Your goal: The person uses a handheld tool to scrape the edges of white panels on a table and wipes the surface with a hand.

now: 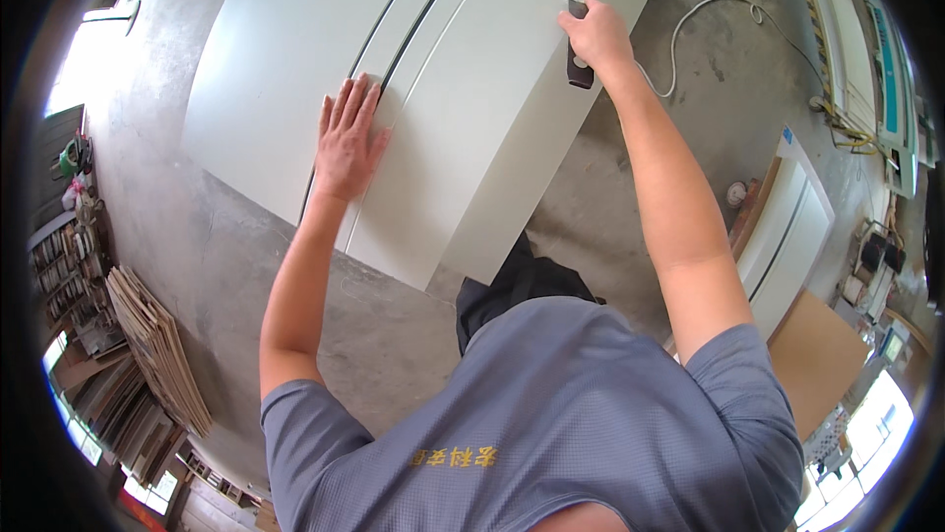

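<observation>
We see a large pale grey-green panel with a smooth face [472, 119] reaching from the upper edge of the view down to just in front of the wearer, above a grey concrete floor [384, 355]. Two long dark grooves [430, 10] and a finer light line run slantwise along it, and a darker strip [522, 153] follows its right side.

The bare left hand [347, 150] lies palm down on the panel, over the grooves. We find it spread nearly flat, fingers straight and close together, thumb held apart, with hold of nothing that we can see.

The bare right hand [602, 37] is curled around a dark, narrow handheld tool [579, 76] above the panel near its right side, the thumb along the tool's left. We cannot tell whether the tool touches the surface. A light grey cord [675, 50] loops over the floor beside the right wrist; we cannot make out whether it joins the tool.

Farther right we have a smaller white panel with a dark stripe [789, 222], leaning near a plain brown board [815, 360]. At the far left we see a leaning stack of thin brown boards [157, 345].
</observation>
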The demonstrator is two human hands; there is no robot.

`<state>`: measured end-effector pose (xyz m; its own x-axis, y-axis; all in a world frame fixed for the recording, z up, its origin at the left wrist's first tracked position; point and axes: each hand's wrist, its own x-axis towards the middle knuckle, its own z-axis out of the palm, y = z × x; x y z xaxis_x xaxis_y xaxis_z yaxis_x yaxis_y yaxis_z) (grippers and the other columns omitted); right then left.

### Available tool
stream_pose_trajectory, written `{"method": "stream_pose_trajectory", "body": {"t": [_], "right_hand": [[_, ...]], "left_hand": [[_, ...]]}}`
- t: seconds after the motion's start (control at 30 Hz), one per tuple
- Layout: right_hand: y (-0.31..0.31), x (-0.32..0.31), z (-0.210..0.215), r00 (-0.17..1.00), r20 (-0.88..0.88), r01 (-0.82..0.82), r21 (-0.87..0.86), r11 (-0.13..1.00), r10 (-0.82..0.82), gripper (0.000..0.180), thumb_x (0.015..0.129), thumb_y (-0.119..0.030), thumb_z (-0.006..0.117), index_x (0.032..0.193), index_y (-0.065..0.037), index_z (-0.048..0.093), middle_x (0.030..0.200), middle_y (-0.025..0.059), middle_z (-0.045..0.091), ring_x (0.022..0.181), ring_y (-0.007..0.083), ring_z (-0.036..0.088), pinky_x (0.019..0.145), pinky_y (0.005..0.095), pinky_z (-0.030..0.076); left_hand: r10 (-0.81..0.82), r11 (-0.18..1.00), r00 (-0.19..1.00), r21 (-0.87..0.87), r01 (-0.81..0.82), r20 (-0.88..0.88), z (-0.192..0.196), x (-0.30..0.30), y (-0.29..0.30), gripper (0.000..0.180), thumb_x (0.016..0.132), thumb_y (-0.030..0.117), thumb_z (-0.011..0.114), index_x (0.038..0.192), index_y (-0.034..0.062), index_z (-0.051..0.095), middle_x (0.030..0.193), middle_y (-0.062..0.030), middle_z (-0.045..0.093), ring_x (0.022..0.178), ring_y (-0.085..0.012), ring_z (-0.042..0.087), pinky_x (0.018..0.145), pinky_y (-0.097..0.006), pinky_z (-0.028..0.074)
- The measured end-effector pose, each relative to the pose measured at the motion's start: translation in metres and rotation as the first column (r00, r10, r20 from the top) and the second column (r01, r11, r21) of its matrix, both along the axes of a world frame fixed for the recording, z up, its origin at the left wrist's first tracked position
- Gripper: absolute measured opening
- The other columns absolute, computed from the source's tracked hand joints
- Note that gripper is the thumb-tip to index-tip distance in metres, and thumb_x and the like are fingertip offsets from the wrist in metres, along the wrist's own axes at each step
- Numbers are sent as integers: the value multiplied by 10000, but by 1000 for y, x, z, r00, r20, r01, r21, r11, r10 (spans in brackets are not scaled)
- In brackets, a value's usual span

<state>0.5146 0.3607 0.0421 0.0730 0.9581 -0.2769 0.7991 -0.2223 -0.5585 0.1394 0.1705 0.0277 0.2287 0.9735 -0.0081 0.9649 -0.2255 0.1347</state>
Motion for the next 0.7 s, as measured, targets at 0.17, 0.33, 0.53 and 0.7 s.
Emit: {"method": "stream_pose_trajectory", "body": {"t": [0.17,0.33,0.53,0.7], "right_hand": [[35,19,-15,1000,14,0,133,991,-1,446,880,-403,682,1060,6,689,937,176,764,911,360,740,804,471,586],[100,51,-14,997,-74,3,58,998,1,475,856,-408,720,1104,-3,728,964,177,774,931,357,743,828,460,581],[158,78,-17,1000,-24,9,118,993,-6,426,831,-385,736,1092,-47,738,996,186,772,950,377,738,841,474,578],[196,92,-15,999,29,27,77,997,-29,401,854,-364,711,1072,-28,716,986,191,765,953,393,731,841,485,583]], "left_hand": [[-58,995,998,-77,58,14,-1,116,29,828,1040,509,537,1672,70,233,1760,-127,186,1637,-297,125,1324,-505,77],[-109,994,991,-4,110,78,-6,197,116,789,1052,556,480,1666,104,276,1763,-86,192,1634,-293,139,1323,-511,86],[-117,992,987,52,112,114,-11,254,215,752,1062,535,466,1667,126,285,1759,-81,209,1630,-288,157,1322,-516,92],[-101,992,991,85,94,87,-18,293,294,736,1070,500,459,1667,109,276,1755,-90,223,1627,-292,172,1321,-512,104]]}}
